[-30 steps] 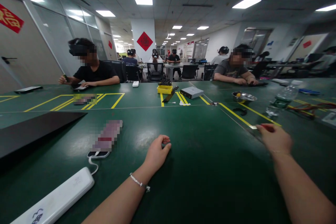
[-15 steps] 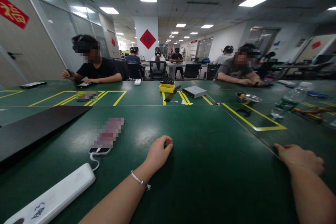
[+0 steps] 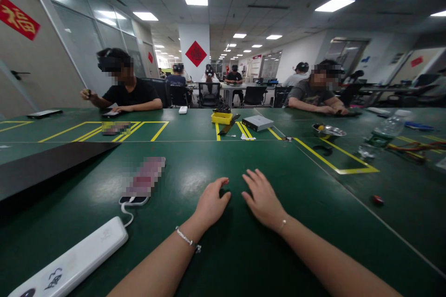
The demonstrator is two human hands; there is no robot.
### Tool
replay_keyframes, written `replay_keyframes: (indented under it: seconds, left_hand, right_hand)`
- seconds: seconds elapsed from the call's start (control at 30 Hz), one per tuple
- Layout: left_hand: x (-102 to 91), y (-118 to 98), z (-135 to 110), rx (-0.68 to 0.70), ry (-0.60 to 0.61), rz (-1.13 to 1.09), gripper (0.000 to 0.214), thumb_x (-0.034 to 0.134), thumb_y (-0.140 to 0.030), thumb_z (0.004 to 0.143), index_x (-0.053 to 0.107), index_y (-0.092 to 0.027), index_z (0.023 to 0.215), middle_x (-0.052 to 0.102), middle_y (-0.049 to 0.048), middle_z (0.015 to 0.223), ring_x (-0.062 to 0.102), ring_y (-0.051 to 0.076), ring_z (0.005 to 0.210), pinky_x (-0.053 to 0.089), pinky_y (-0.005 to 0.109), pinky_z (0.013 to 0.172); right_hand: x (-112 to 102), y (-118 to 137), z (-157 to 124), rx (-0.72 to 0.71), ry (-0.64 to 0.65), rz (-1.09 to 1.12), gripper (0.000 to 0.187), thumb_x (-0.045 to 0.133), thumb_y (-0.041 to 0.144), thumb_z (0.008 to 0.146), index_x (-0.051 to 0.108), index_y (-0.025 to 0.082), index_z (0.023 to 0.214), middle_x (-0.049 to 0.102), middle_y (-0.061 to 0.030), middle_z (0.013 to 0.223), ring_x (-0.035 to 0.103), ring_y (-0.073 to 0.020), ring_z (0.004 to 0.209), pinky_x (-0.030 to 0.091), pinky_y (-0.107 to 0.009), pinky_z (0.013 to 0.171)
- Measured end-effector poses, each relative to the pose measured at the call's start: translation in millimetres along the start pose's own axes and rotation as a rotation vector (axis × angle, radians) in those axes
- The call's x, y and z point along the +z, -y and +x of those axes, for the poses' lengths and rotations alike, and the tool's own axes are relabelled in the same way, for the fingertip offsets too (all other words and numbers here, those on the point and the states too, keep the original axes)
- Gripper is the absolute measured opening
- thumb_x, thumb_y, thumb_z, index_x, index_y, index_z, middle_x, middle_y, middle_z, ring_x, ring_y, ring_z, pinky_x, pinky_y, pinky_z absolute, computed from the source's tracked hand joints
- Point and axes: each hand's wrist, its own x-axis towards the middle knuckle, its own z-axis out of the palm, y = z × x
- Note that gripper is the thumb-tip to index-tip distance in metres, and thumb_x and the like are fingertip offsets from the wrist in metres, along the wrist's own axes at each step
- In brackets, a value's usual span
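The phone [image 3: 142, 180] lies flat, long axis pointing away, slightly right. Right of it, left hand [image 3: 211, 202] rests loosely curled, right hand [image 3: 263, 199] palm-down, fingers spread; both hold nothing.

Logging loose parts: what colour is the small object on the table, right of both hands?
Red: the object shows best in the head view.

The green counter [image 3: 223, 158] bears a white power bank [image 3: 73, 260] lower left, a phone [image 3: 142, 181] above it, a black sheet [image 3: 45, 162] at left, a yellow tray [image 3: 221, 118] and grey box [image 3: 258, 123] upper centre, and a metal dish [image 3: 329, 131] and bottle [image 3: 381, 134] at right.
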Motion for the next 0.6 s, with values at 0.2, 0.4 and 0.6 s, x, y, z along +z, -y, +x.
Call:
replay_keyframes:
  seconds: [0.2,0.4,0.6]
  left_hand:
    - [1.8,1,1,-0.029,0.071,0.026,0.037,0.051,-0.021,0.073,0.049,-0.021,0.110,0.057,0.0054,0.109,0.050,0.019,0.102,0.036,0.032,0.089]
    - [-2.9,1,-1,-0.049,0.095,-0.014,0.033,0.051,-0.025,0.074,0.051,-0.022,0.107,0.059,0.0062,0.104,0.052,0.019,0.097,0.039,0.033,0.085]
    - [-3.5,0,-1,-0.063,0.112,-0.053,0.031,0.052,-0.026,0.074,0.054,-0.021,0.104,0.060,0.0068,0.103,0.053,0.020,0.096,0.038,0.034,0.084]
  right_hand:
    - [6,13,-6,-0.178,0.357,0.019,0.049,0.029,0.047,0.082,0.036,0.028,0.126,0.033,-0.0011,0.133,0.020,-0.0225,0.124,0.018,-0.044,0.099]
    - [-49,-95,-7,0.330,0.035,-0.356,0.050,0.037,0.036,0.077,0.045,0.011,0.119,0.045,-0.0177,0.117,0.036,-0.0292,0.110,0.029,-0.043,0.088]
    - [-98,-220,-70,1.084,-0.152,-0.482,0.056,0.039,0.044,0.072,0.052,0.004,0.110,0.040,-0.0328,0.103,0.038,-0.0415,0.100,0.031,-0.044,0.057]
